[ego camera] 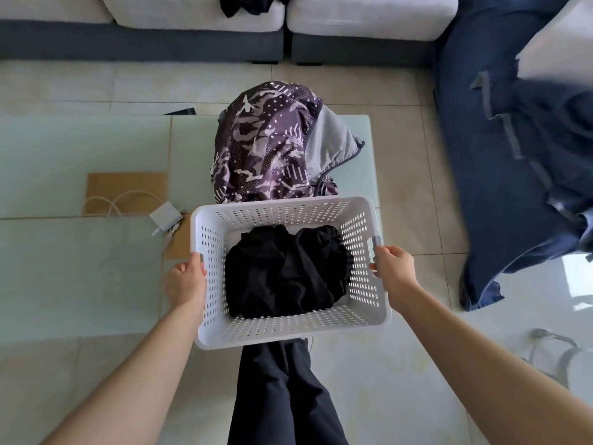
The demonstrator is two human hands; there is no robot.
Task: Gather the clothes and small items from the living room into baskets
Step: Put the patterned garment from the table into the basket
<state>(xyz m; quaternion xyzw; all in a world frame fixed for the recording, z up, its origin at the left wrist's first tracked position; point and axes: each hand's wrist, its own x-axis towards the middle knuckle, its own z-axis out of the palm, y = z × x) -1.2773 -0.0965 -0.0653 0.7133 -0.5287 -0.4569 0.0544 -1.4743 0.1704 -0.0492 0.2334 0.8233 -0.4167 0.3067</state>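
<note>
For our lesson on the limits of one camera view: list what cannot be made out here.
Head view:
- Dark garment on the sofa: cut off by the top edge.
- Basket floor: hidden under the black clothes.
- Blue fabric, right: blurred, type unclear.
- Left hand fingertips: hidden behind the basket wall.

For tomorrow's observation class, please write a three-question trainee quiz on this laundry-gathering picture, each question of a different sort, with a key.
1. True or false: the white basket is empty.
2. Which hands grip the basket?
A. left only
B. right only
C. both
3. Fill in: the patterned purple jacket lies on the ____ table.

Key:
1. False; a black garment lies inside.
2. C; left hand and right hand each grip a side handle.
3. Glass.
</note>
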